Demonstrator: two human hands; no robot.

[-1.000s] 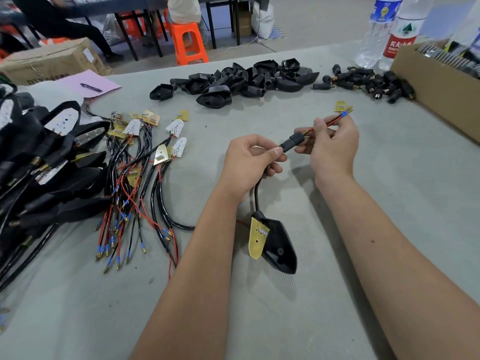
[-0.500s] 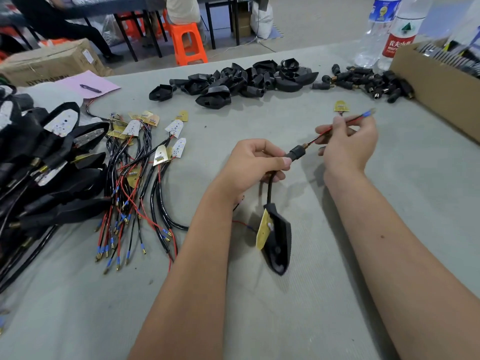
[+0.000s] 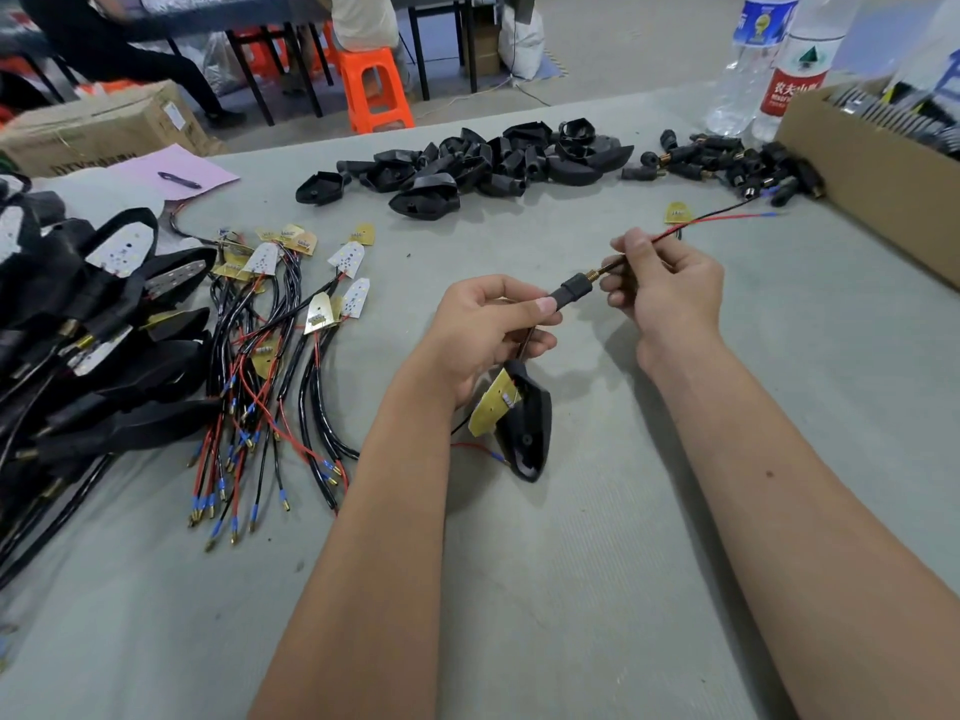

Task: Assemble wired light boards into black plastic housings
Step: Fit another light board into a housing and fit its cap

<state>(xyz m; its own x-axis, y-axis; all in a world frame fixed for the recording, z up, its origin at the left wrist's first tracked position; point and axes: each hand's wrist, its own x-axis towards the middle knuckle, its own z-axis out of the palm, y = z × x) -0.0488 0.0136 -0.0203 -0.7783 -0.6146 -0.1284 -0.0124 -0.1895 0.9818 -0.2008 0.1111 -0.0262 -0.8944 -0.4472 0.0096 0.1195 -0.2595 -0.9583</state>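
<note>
A: Light board (image 3: 492,402), wired, item one: location?

B: Hanging against the black housing (image 3: 527,431), just below the left hand (image 3: 480,330), which pinches the stem sleeve (image 3: 571,289). Right hand (image 3: 670,293) pinches the wires (image 3: 691,224) beyond it.

A: Handling?

B: Likely light and brittle; leads limp. Hold by the sleeve, not the board.

- Left forearm (image 3: 363,511) is showing bare from elbow to wrist, wearing no sleeve.
- Right forearm (image 3: 779,485) is showing bare too.
- Left grip (image 3: 483,335) and right grip (image 3: 670,288) are wearing no gloves.
</note>
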